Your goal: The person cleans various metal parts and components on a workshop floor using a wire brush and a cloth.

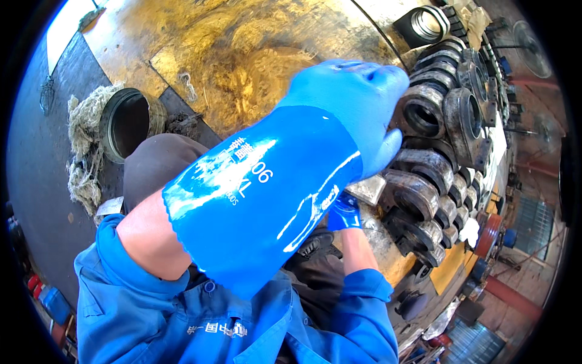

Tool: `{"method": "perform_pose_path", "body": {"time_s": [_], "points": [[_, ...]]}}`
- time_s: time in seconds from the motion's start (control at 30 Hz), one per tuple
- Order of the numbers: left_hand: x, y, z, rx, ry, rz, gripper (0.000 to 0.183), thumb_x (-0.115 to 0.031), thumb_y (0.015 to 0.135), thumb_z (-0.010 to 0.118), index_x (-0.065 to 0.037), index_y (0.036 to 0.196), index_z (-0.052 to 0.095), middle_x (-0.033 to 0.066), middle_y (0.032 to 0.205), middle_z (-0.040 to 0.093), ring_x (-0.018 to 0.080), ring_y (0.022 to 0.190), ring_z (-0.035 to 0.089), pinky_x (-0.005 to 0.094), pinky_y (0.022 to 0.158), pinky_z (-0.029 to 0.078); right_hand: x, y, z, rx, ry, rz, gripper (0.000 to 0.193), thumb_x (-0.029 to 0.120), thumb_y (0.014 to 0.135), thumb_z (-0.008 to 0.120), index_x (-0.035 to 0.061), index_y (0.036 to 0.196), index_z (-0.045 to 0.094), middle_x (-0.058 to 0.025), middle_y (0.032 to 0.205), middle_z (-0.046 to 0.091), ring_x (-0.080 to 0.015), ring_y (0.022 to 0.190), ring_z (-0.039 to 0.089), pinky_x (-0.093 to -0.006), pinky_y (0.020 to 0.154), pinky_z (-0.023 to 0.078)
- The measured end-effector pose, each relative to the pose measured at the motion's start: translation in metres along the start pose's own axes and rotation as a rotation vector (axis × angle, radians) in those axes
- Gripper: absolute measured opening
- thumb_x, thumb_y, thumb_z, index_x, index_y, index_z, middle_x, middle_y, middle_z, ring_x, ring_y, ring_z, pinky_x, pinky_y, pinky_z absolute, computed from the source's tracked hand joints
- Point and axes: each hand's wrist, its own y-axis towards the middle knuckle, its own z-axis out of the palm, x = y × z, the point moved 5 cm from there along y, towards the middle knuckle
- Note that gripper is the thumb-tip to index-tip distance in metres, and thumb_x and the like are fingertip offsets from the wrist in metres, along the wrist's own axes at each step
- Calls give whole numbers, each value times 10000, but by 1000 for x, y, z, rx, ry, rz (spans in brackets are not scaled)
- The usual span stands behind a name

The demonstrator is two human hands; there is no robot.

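Blue rubber glove (260, 188) is covering the left grip (345, 112), its cuff glossy, thumb standing apart; can't tell finger opening or any hold. Right grip (344, 213) is mostly hiding behind that cuff, opening unclear. Pale flat metal piece (367, 190) is lying just beside it; dark, grimy metal rings (415, 193) are crowding right of both grips.

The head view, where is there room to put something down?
The shiny yellow-brown surface is mostly bare between the hollow round metal ring and the blue-gloved left hand. So is the dark grey surface left of the shaggy off-white fibre bundle. Right of that hand, stacked grey metal parts with round holes crowd together.
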Motion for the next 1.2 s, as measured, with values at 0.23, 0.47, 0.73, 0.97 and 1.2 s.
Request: {"method": "perform_pose_path", "body": {"time_s": [0.23, 0.47, 0.73, 0.97, 1.2], "points": [[11, 2, -1, 56, 33, -55, 638, -396, 896, 656, -79, 1437, 537, 190, 1416, 611, 377, 1302, 581, 467, 1097, 475, 22, 39, 27, 47, -64, -39, 438, -137, 786, 628, -17, 1206, 671, -138, 1190, 710, -213, 1059, 673, -361, 948, 549], [7, 4, 20, 100, -33, -71, 642, -403, 897, 643, -103, 1455, 535, 181, 1439, 597, 378, 1303, 582, 458, 1096, 479, 41, -72, -17, -13, -386, -166, 432, -157, 745, 459, 7, 1048, 719, -113, 1070, 744, -217, 1038, 683, -342, 986, 519], [-3, 7, 25, 75, -10, -27, 644, -418, 905, 631, -112, 1465, 537, 189, 1449, 589, 385, 1302, 582, 464, 1100, 472, 195, -163, 17, -353, -534, -797, 499, -75, 596, 488, 27, 1012, 743, -261, 1410, 588, -435, 1330, 556, -498, 1138, 420], [23, 5, 93, 190, -77, -120, 530, -325, 934, 622, -127, 1425, 590, 195, 1384, 638, 357, 1287, 609, 426, 1089, 481, 221, -96, 81, -509, -1493, -758, 407, 283, 703, 802, 185, 1094, 747, -127, 1481, 530, -418, 1397, 436, -568, 1112, 371], [71, -57, 210, 167, -78, -241, 399, -277, 982, 566, -126, 1342, 649, 210, 1244, 697, 403, 1133, 669, 458, 993, 525, 202, -30, -51, -799, -800, -608, 284, 202, 879, 739, 53, 1120, 731, -225, 1312, 648, -370, 1163, 643, -452, 1009, 504]]}}
